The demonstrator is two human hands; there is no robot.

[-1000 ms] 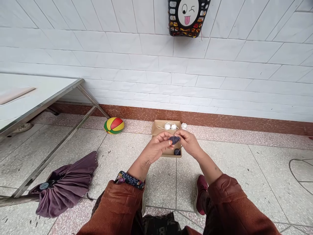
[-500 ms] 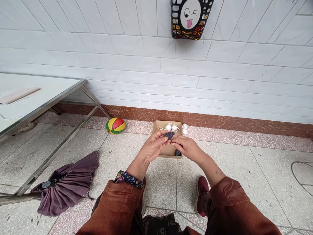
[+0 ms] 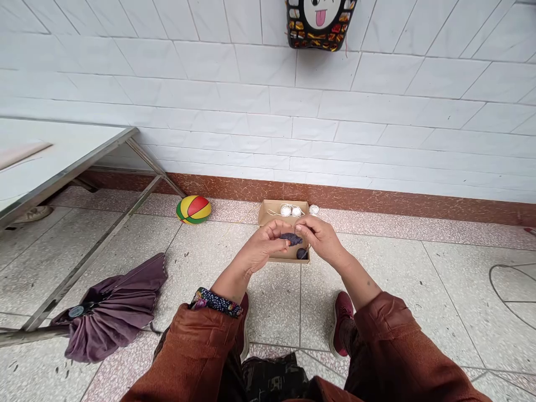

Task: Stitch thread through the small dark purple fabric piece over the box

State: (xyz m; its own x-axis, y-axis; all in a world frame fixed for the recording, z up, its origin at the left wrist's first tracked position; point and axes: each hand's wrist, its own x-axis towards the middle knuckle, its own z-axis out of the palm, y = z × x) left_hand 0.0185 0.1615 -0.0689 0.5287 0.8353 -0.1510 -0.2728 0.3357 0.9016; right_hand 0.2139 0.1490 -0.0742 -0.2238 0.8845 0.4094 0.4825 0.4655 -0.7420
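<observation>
A small spindle-shaped bundle of dark grey-purple yarn [image 3: 292, 239] sits between the thumb and fingers of my left hand [image 3: 263, 245], closed on one end of it. My right hand [image 3: 324, 240] is at the bundle's other end, thumb and forefinger pinched on a thin strand of the yarn. Below both hands, a shallow cardboard box [image 3: 288, 260] rests on the floor. Inside it are a dark yarn ball [image 3: 302, 254] near the front right and white yarn balls [image 3: 286, 210] with loose thread at the back. My hands hide part of the box.
Another white ball [image 3: 314, 210] lies beside the box. A striped ball [image 3: 194, 209] is near a metal-legged table [image 3: 121, 134]. A purple umbrella [image 3: 117, 312] lies on the left. A black basket [image 3: 318, 39] hangs on the wall; a wire loop [image 3: 494, 285] is at right.
My right hand has risen slightly off the bundle with the strand pinched in it. My left fingers have opened out somewhat around the bundle. The whole view has shifted a little.
</observation>
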